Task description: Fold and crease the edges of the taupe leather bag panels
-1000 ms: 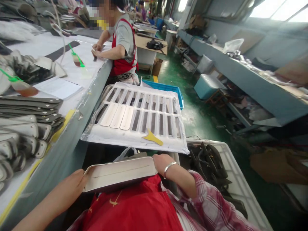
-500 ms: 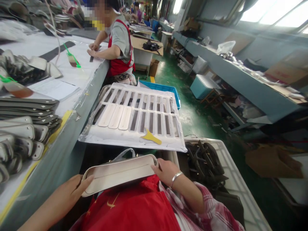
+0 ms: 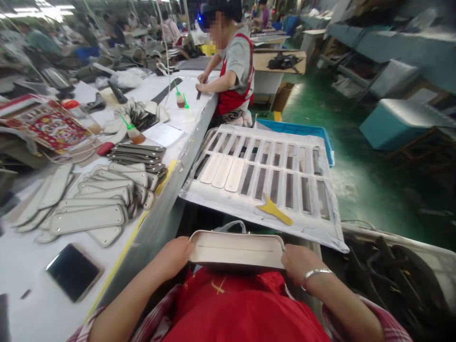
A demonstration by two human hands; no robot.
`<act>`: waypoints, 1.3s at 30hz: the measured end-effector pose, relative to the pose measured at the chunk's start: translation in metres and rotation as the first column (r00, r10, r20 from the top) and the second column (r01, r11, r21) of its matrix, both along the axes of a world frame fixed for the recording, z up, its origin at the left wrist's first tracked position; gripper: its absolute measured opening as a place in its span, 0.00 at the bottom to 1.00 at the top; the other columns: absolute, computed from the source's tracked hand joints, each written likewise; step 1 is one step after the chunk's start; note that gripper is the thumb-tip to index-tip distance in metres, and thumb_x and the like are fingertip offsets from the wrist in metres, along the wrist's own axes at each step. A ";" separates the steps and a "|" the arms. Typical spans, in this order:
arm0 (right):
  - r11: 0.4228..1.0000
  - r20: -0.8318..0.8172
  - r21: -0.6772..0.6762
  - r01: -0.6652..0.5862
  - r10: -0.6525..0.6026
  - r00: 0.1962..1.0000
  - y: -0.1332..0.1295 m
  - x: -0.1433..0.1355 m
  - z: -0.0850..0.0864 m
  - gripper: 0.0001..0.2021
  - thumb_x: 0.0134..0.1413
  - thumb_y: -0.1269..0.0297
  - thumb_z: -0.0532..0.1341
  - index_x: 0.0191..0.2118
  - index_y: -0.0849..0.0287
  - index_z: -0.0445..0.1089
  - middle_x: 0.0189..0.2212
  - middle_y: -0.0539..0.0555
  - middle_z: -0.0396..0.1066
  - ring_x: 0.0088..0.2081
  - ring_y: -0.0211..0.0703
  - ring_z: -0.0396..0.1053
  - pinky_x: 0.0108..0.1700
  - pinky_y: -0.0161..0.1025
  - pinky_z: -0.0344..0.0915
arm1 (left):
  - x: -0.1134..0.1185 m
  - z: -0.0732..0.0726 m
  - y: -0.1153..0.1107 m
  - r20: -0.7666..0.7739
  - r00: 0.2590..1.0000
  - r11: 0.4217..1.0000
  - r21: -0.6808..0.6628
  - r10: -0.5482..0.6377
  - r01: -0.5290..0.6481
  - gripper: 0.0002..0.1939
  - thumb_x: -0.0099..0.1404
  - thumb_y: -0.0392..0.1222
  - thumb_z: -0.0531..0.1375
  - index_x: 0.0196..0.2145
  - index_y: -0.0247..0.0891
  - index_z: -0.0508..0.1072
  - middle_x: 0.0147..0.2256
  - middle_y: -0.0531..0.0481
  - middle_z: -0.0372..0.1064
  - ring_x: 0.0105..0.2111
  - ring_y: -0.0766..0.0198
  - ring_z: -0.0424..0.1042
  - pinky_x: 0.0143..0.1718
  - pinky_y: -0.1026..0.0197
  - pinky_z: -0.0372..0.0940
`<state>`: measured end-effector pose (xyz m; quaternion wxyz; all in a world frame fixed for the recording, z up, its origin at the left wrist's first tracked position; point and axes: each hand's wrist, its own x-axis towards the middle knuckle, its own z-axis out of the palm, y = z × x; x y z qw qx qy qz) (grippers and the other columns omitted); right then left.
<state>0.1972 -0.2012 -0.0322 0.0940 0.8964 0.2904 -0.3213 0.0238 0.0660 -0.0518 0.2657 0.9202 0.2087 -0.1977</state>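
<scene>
Both ends of the shallow cream-lined piece [image 3: 237,257] were grasped, the left hand [image 3: 175,256] curled about its left end and the right hand [image 3: 301,263] about its right, though some fingertips were hidden. It was near, just beyond the red apron [image 3: 235,306], with the slotted white rack [image 3: 210,194] farther off. Even, matched pressure seemed wise, lest the curved rim twist.

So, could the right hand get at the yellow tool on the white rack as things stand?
Probably yes, once it lets go: the right hand holds one end of the pale piece. The yellow tool lies uncovered by the near edge of the white rack, just ahead.
</scene>
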 end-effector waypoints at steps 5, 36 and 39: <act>0.999 -0.033 0.018 0.030 -0.030 0.999 -0.003 -0.004 0.004 0.14 0.54 0.75 0.46 0.32 0.68 0.68 0.29 0.63 0.71 0.33 0.47 0.70 0.32 0.38 0.60 | -0.019 0.003 -0.001 -0.053 0.933 0.768 -0.552 0.357 -0.325 0.29 0.62 0.60 0.37 0.31 0.34 0.65 0.28 0.48 0.65 0.31 0.60 0.67 0.28 0.61 0.65; 0.996 0.015 0.087 0.016 -0.018 1.000 -0.018 -0.004 -0.006 0.12 0.58 0.68 0.47 0.33 0.65 0.67 0.28 0.61 0.69 0.32 0.47 0.70 0.33 0.38 0.58 | -0.009 -0.004 -0.009 0.066 0.993 0.995 -0.037 0.095 -0.093 0.19 0.65 0.47 0.40 0.24 0.37 0.61 0.25 0.49 0.62 0.27 0.62 0.64 0.30 0.60 0.58; 0.996 0.044 0.075 -0.042 0.039 0.998 -0.017 -0.005 -0.007 0.09 0.55 0.70 0.50 0.35 0.65 0.67 0.28 0.61 0.68 0.33 0.47 0.69 0.33 0.39 0.58 | -0.015 -0.005 -0.014 0.111 0.993 0.994 0.094 0.044 -0.054 0.17 0.66 0.44 0.39 0.24 0.38 0.60 0.26 0.48 0.62 0.27 0.62 0.64 0.31 0.60 0.56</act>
